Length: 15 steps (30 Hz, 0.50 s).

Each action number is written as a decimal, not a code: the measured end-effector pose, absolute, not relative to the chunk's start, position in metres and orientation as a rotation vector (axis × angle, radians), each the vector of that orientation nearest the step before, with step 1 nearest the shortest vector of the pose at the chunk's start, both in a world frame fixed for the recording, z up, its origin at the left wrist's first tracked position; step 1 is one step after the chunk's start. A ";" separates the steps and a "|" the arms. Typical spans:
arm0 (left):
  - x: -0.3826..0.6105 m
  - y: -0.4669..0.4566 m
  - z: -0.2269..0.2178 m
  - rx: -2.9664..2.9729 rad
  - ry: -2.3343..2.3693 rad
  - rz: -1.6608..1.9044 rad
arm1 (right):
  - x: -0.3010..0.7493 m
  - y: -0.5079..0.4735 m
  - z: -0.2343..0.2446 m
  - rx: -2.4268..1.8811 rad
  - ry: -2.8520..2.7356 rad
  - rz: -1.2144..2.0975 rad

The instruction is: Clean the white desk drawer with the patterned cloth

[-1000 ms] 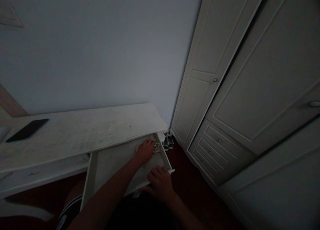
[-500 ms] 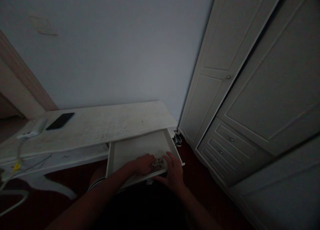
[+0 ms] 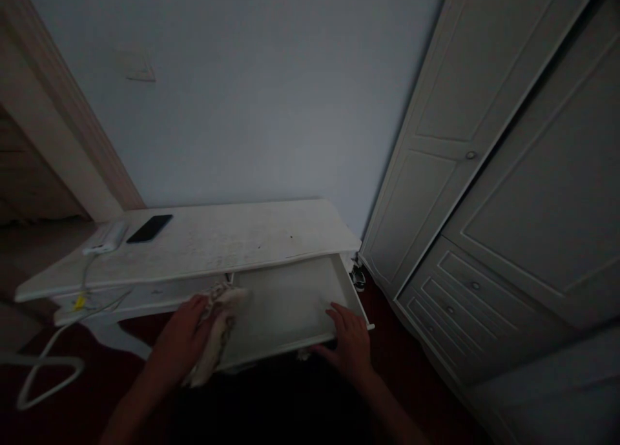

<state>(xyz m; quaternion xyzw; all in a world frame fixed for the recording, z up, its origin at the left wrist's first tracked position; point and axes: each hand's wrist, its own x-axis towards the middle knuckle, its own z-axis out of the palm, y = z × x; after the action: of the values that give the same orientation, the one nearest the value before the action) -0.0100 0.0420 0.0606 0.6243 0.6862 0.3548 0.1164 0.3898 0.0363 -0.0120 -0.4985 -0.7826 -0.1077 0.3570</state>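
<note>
Plainly apart, the two hands sit at either side of a pulled-out desk drawer (image 3: 290, 306). Closed around a crumpled, patterned cloth (image 3: 223, 314), the left hand (image 3: 181, 335) is at the drawer's left side, with the cloth bunched at its fingertips and hanging down along its inner side; whether the cloth touches the drawer wall, I cannot tell. Across from it, the right hand (image 3: 351, 338) is at the right end of the drawer's front panel, fingers over the inside and thumb in front; how firmly it grips is unclear. Beyond both hands runs the worn white desktop (image 3: 242, 235), with a dark smartphone (image 3: 150, 228) and a white box (image 3: 105, 237) past the left hand. Just beyond the right hand, sneakers (image 3: 358, 278) stand on the floor, and a panelled wardrobe (image 3: 431, 193) rises to its right.
</note>
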 end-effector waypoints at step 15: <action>-0.002 0.108 -0.011 0.800 1.887 1.242 | 0.362 0.033 -0.018 -1.095 -2.102 -0.174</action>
<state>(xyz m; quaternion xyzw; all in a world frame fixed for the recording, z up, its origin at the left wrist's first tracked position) -0.0022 0.1076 -0.0111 0.3110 0.7334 0.4827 0.3640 0.3623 0.0334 -0.0183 -0.4274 -0.8205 -0.0678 0.3735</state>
